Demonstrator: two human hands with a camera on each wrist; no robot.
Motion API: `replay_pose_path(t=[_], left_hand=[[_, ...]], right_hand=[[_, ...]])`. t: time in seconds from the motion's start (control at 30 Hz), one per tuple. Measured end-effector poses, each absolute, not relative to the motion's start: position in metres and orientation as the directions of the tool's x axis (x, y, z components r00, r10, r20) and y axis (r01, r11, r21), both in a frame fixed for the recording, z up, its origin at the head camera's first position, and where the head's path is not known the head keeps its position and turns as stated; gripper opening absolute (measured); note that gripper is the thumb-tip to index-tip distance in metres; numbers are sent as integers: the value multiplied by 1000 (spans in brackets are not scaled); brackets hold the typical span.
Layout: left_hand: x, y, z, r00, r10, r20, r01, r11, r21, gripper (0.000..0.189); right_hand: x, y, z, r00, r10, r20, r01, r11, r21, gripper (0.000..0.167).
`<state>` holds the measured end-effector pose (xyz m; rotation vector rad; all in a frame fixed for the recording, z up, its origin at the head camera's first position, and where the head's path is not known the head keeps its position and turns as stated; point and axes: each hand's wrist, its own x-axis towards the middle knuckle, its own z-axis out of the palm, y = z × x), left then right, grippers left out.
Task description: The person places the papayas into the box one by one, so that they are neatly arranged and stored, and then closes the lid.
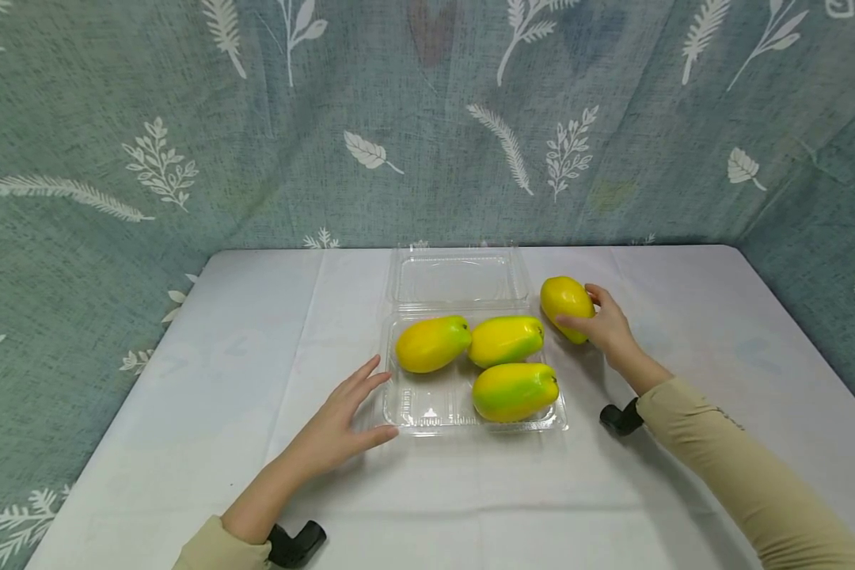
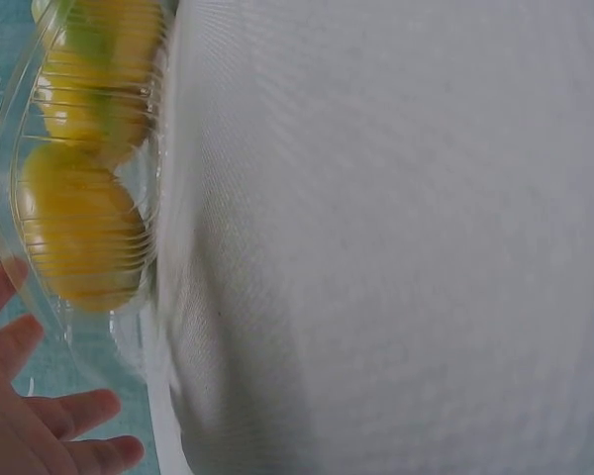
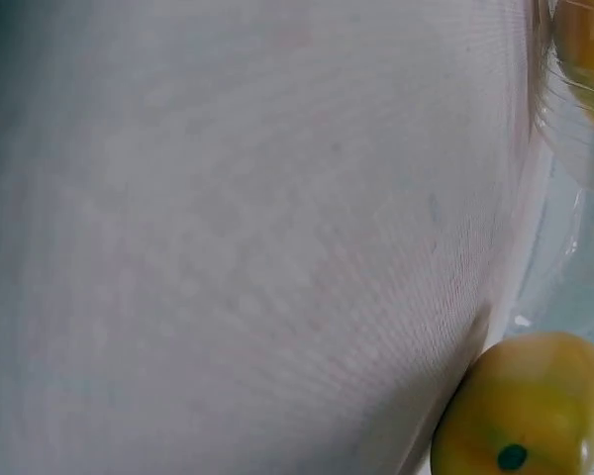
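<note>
My right hand point(image 1: 606, 324) grips a yellow papaya point(image 1: 566, 304) by its right side, thumb in front and fingers behind, just right of a clear plastic clamshell box point(image 1: 427, 412). In the right wrist view the same papaya point(image 3: 525, 406) shows its dark end spot at the lower right. Three more yellow-green papayas lie in the box: one at the left point(image 1: 431, 345), one at the back right point(image 1: 507, 340) and one at the front right point(image 1: 514, 392). Beside the box's left front corner my left hand point(image 1: 342, 423) is spread with fingers extended, its fingertips right at the rim.
The box's clear lid point(image 1: 461, 279) lies folded back behind the tray. A white cloth point(image 1: 256, 317) covers the table, and a green leaf-patterned curtain point(image 1: 427, 158) hangs behind it. Black wrist mounts point(image 1: 295, 545) show at both cuffs.
</note>
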<state>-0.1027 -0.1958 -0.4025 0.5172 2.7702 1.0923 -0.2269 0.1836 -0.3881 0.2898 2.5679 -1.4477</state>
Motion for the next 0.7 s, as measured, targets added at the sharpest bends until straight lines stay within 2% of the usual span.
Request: replay_pose_path(t=[0.7], left_hand=[[-101, -197, -403, -932, 361, 26, 282, 679, 678, 73]], right_hand=[[-231, 184, -396, -958, 105, -266, 281, 516, -809, 87]])
